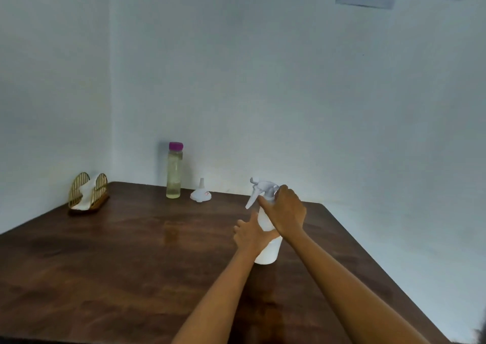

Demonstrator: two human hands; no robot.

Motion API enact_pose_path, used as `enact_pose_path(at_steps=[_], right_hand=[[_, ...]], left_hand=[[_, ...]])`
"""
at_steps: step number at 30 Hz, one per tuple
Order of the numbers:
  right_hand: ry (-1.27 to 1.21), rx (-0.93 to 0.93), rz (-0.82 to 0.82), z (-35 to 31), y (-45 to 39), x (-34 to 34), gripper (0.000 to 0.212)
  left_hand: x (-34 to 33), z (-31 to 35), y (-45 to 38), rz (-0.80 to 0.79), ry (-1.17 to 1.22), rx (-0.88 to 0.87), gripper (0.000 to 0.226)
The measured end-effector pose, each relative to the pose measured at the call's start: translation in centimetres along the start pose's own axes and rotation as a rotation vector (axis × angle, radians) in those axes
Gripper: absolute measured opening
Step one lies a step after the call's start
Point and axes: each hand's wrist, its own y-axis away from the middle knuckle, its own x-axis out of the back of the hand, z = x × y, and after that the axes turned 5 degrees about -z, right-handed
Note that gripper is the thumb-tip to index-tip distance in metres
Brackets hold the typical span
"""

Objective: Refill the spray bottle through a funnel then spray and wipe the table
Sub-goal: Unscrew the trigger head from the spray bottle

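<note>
1. State: white spray bottle (267, 249) stands upright on the wooden table (131, 251), right of centre, well apart from the other items. Its body is wrapped by the left hand (251, 234). The neck collar just under the trigger head (260, 190) is closed on from above by the right hand (285, 212). Judged step: head being unscrewed ahead of the refill.
2. Fill level inside the bottle cannot be told; the plastic is opaque.
3. Funnel (201, 194) lies mouth-down near the back wall, just beside the clear refill bottle (174, 173), which is capped in purple and holds pale liquid. Neither is touched.
4. Risk: if the body is gripped too loosely, the whole bottle is turned with the collar and the thread is not broken loose.
5. Risk: if the body is squeezed hard as the head comes free, any residual liquid could be pushed out at the neck onto the table.
6. Risk: a dip tube is likely to be drawn out with the head; drips are to be expected wherever the head is set down.
7. Risk: bottle is tall and light; a sideways pull on the trigger head could tip it once the left hand is released.
8. Cloth (85, 191) in the gold wire holder (88, 190) at far left is out of quick reach if a spill occurs.
</note>
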Motion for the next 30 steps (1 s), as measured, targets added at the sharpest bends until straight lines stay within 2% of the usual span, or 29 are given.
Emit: enact_pose_path(at_steps=[5, 11, 15, 16, 18, 20, 21, 24, 26, 28, 30], right_hand=[[0.206, 0.024, -0.047, 0.0, -2.1, 1.1, 0.05], [0.332, 0.006, -0.306, -1.1, -5.5, 1.4, 0.032], [0.265, 0.106, -0.397, -1.1, -5.8, 1.1, 0.026], [0.18, 0.135, -0.448, -0.6, -5.8, 1.2, 0.026], [0.011, 0.172, -0.664, 0.5, -6.0, 2.1, 0.036], [0.003, 0.094, -0.897, 0.9, -7.0, 4.3, 0.033], [0.037, 0.014, -0.964, 0.5, -7.6, 5.7, 0.035], [0.027, -0.083, -0.901, -0.9, -9.0, 8.2, 0.034], [0.037, -0.057, -0.835, -2.6, -8.8, 8.0, 0.047], [0.195, 0.001, -0.816, -4.2, -8.0, 7.0, 0.041], [0.454, 0.104, -0.784, -5.4, -7.9, 6.4, 0.032]], left_hand=[[0.0, 0.6, -2.4, 0.001, 0.069, -0.108, 0.089], [0.0, 0.4, -4.0, -0.058, 0.058, 0.011, 0.088], [0.6, -0.2, -4.1, -0.067, 0.122, -0.035, 0.084], [0.7, -0.4, -3.9, -0.076, 0.131, -0.068, 0.082], [0.8, -0.6, -3.4, -0.089, 0.114, -0.134, 0.077], [0.8, -0.5, -3.0, -0.07, 0.085, -0.148, 0.074], [0.8, -0.3, -2.9, -0.06, 0.08, -0.137, 0.072], [0.5, 0.2, -2.5, -0.028, 0.048, -0.103, 0.072], [0.3, 0.5, -2.0, 0.014, 0.019, -0.094, 0.072], [0.2, 0.6, -1.7, 0.045, -0.01, -0.087, 0.075], [0.2, 0.7, -1.6, 0.05, -0.025, -0.083, 0.077]])
